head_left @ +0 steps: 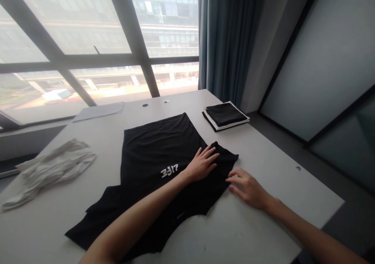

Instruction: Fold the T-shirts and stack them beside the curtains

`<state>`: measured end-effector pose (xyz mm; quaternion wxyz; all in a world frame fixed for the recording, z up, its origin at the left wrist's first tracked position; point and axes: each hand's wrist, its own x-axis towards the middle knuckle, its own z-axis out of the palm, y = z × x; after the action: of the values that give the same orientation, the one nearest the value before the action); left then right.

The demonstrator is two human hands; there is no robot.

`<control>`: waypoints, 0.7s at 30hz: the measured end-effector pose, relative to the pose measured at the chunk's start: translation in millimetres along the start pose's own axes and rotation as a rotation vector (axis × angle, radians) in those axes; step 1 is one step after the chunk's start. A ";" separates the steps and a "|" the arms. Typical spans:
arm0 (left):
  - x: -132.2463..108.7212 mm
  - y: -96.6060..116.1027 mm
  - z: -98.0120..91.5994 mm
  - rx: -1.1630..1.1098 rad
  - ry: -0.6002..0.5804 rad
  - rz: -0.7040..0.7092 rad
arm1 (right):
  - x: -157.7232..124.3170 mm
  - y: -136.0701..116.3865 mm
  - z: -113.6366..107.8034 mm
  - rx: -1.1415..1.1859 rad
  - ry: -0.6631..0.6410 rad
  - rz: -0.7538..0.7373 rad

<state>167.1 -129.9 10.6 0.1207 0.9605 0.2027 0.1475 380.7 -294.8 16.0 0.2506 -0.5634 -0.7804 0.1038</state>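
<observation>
A black T-shirt (155, 146) with white lettering lies spread on the white table, its hem toward the window and its neckline toward me. My left hand (203, 163) rests flat on the shirt near the sleeve at the right, fingers spread. Just beyond the shirt's right edge is my right hand (247, 188), its fingers bent and apart, with nothing visible between them. The fingertips come close to the cloth; whether they touch it I cannot tell. My left forearm covers part of the shirt's upper body.
On the white table (263, 150), a folded stack of black and white garments (225, 115) lies at the back right. A crumpled pale garment (55, 168) is at the left. A flat pale sheet (99, 111) lies near the window, and a blue curtain (228, 41) hangs behind the table.
</observation>
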 end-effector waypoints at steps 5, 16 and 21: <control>-26.7 33.3 -4.6 -0.047 -0.008 0.084 | 29.3 31.7 5.9 -0.085 0.065 0.101; -55.7 42.2 -2.2 -0.153 -0.260 0.286 | 18.3 65.7 -8.3 -0.268 -0.055 0.114; -54.9 43.1 -5.1 -0.168 -0.276 0.296 | 23.0 64.2 -6.7 -0.234 -0.056 0.059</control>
<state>132.6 -190.7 15.1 0.2040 0.9774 0.0280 0.0470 431.7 -252.2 -0.5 0.1581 -0.6083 -0.7770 0.0353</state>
